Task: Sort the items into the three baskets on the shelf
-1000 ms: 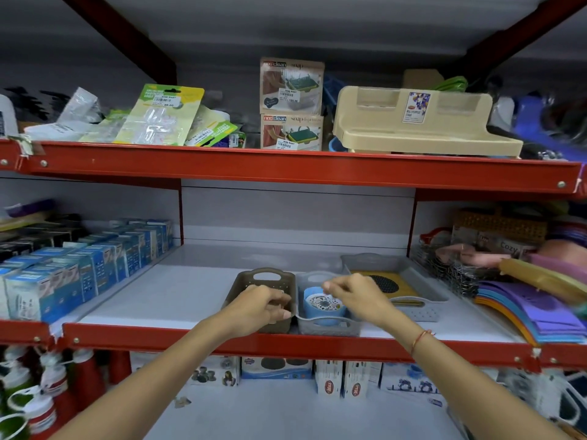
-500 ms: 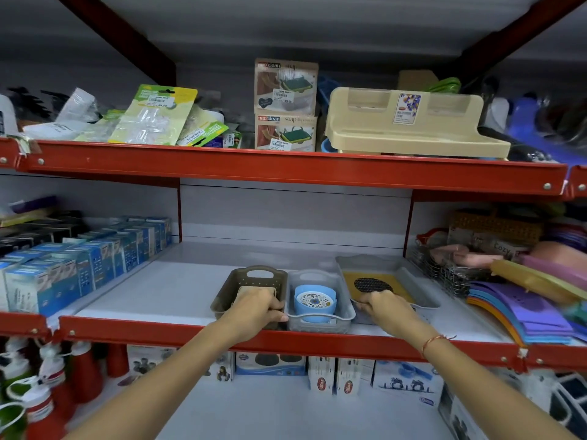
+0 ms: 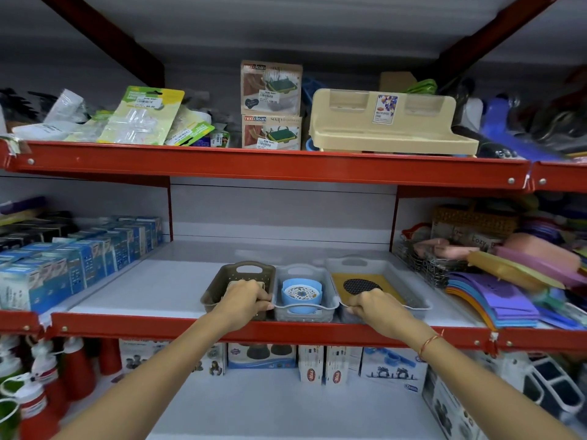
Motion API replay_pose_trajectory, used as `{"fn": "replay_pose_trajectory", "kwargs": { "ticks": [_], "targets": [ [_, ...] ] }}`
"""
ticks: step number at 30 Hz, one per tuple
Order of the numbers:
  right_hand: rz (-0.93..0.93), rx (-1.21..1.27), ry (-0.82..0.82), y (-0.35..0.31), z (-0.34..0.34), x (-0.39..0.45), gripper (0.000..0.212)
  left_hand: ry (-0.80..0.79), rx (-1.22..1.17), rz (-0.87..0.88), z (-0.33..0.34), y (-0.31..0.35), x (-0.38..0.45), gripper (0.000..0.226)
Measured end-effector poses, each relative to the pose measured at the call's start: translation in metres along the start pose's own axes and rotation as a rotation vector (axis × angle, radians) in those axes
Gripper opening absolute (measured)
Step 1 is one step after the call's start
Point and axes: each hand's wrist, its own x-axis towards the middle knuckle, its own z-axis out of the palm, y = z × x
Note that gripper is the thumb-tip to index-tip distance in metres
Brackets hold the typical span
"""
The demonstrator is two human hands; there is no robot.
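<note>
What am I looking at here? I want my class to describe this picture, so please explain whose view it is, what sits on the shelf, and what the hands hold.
There is no machine: a person wears a camera on the head, looking forward and down at their own arms. On the middle shelf three baskets stand side by side. The left hand takes a grip on the front rim of the brown basket. The right hand grips the front rim of the wide grey tray, which holds a yellow card with a black mesh disc. Between them, the small grey basket holds a blue round item.
</note>
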Motion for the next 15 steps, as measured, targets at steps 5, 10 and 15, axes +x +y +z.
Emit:
{"fn": "replay_pose_trajectory", "kwargs": {
  "ticks": [5, 10, 15],
  "targets": [
    [-0.019, -0.01, 0.022, -0.003, 0.001, -0.008, 0.05, 0.006, 0.004, -0.012, 0.001, 0.003, -0.003, 0.026],
    [0.026, -0.013, 0.012, -0.004, 0.003, -0.01, 0.033, 0.011, 0.074, -0.046, 0.005, 0.004, -0.003, 0.027],
    [0.043, 0.053, 0.108, -0.014, -0.007, -0.01, 0.031, 0.072, 0.103, -0.06, 0.005, 0.013, -0.004, 0.03]
  ]
}}
